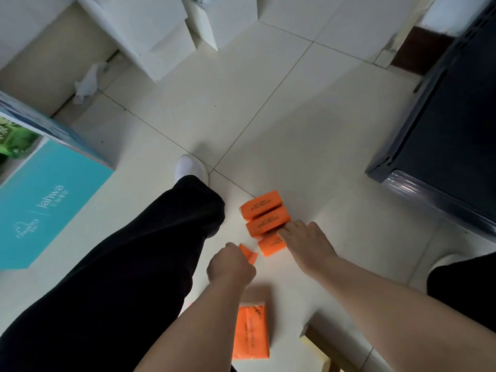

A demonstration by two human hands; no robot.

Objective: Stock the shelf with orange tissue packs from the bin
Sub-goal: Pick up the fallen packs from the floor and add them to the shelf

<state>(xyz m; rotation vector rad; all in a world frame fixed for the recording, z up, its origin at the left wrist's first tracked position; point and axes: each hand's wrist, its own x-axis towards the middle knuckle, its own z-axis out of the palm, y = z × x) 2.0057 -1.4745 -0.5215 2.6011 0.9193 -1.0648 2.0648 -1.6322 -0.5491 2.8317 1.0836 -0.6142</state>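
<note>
Three orange tissue packs lie side by side in a row on a white surface: the far pack [261,204], the middle pack [267,220] and the near pack [271,246]. My right hand [306,242] rests with straight fingers on the middle and near packs. My left hand [230,265] is curled around another orange pack [249,254], of which only one end shows. A further orange pack [251,331] lies flat closer to me, below my left forearm.
A dark plastic bin [442,135] stands at the right. A teal printed box [45,200] sits at the left, white boxes [161,36] at the top. My black trouser leg and white shoe [189,166] are left of the packs. A wooden edge [316,345] shows at the bottom.
</note>
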